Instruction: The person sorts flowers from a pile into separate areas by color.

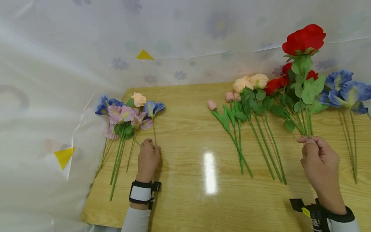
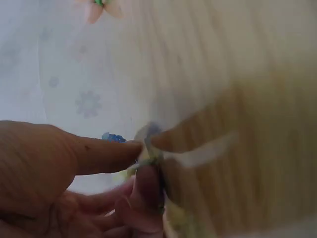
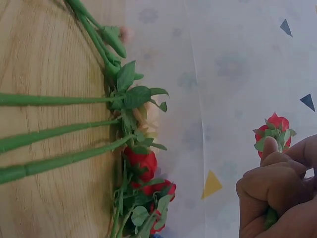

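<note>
counter (image 1: 182,141): wood-grain, smooth, glossy
red flower (image 1: 304,39) in right hand (image 1: 321,161): cloth-look petals, matt
tulip stems (image 1: 240,151) left of hand: plastic-look, smooth
sheet (image 1: 185,29) beyond: slight sheen

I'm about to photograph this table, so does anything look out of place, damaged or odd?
Nothing looks spilled or damaged. One peach rose perhaps seems out of place: its bloom shows beside pink flowers at the left of the head view, while the other peach roses lie together farther right.
</note>
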A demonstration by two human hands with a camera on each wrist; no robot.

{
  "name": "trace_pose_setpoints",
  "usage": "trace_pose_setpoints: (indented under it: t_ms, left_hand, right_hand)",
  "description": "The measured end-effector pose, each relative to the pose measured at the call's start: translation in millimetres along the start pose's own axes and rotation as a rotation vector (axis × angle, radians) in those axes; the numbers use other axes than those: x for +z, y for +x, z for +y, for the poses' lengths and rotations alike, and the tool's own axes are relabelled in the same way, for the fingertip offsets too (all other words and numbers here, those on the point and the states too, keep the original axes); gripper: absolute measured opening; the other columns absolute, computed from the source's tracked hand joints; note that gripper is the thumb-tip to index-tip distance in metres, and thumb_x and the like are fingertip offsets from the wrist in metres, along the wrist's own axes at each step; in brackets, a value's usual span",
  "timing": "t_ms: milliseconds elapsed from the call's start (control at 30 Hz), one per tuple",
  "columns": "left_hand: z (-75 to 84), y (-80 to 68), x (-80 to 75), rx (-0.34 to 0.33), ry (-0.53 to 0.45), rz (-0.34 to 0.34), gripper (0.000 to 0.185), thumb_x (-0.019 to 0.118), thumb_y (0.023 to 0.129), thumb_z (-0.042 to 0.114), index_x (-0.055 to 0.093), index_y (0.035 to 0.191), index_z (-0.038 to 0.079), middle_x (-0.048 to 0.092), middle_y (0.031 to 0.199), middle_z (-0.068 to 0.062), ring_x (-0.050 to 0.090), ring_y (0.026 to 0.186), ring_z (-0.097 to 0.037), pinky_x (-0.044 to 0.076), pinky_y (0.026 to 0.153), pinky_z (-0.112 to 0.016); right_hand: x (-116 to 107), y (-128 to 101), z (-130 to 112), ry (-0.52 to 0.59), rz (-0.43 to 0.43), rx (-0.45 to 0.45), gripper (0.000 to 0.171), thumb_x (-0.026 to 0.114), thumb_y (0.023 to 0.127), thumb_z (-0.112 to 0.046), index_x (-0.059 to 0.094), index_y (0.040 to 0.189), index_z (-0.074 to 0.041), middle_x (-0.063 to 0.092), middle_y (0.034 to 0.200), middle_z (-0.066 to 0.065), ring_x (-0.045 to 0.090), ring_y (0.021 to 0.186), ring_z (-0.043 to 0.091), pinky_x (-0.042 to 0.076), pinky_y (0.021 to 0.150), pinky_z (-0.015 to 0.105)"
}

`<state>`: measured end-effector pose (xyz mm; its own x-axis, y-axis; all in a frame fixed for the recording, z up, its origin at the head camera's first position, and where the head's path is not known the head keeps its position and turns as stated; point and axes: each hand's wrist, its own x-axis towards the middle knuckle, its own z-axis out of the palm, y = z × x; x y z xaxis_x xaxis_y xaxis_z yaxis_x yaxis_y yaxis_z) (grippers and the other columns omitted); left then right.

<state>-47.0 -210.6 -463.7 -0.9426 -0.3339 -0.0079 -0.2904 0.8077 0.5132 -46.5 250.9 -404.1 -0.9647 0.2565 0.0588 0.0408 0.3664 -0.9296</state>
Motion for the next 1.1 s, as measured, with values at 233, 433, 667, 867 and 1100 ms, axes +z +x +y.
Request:
trace_pose_setpoints:
  t_ms: [233,433,667,867,1100]
  left_hand:
    - [0.6,-3.2,-10.5,-0.015,0.028,-0.168,0.014,0.053,0.096,0.003,0.062,0.09,-0.006,0.063,0.082,-0.02,0.06,0.068,-0.029,0.05,0.061,-0.043]
    - [7.8,-11.7,-22.7,-0.039,-0.103,-0.246,0.013,0.054,0.098,0.007,0.06,0.1,-0.004,0.063,0.094,-0.017,0.059,0.08,-0.027,0.049,0.069,-0.039]
    - [22.2,-16.5,-33.7,-0.099,-0.401,-0.266,0.011,0.052,0.1,0.004,0.055,0.108,-0.003,0.062,0.098,-0.017,0.066,0.084,-0.026,0.056,0.071,-0.036]
    - [32.3,-21.3,-38.8,-0.079,-0.739,-0.281,0.025,0.054,0.097,-0.004,0.048,0.121,-0.007,0.061,0.108,-0.025,0.066,0.094,-0.033,0.055,0.083,-0.043]
    - [54.1,-29.7,-43.6,0.0,-0.908,-0.281,0.025,0.057,0.094,-0.006,0.049,0.118,-0.008,0.058,0.108,-0.027,0.067,0.092,-0.032,0.056,0.08,-0.038]
  right_hand:
    - [-14.9,5.3,9.2,-0.216,0.042,0.06,0.033,0.03,0.105,-0.033,0.059,0.111,-0.018,0.038,0.052,0.004,0.025,0.034,0.019,0.023,0.034,0.033]
    - [-25.3,9.9,15.7,-0.444,0.072,0.083,0.051,0.021,0.105,-0.032,0.058,0.122,-0.001,0.033,0.049,0.009,0.024,0.035,0.021,0.023,0.034,0.03]
    - [-34.7,12.1,28.9,-0.631,-0.009,0.092,0.056,0.015,0.105,-0.022,0.05,0.125,0.018,0.038,0.053,0.011,0.028,0.038,0.022,0.026,0.038,0.032]
    - [-37.4,17.3,42.5,-0.697,-0.109,0.01,0.043,0.024,0.101,-0.003,0.037,0.125,0.031,0.049,0.078,0.039,0.042,0.054,0.04,0.035,0.045,0.043]
    - [-36.3,16.6,52.2,-0.725,-0.157,0.076,0.049,0.032,0.097,-0.001,0.025,0.137,0.026,0.043,0.104,0.046,0.04,0.085,0.053,0.033,0.062,0.053]
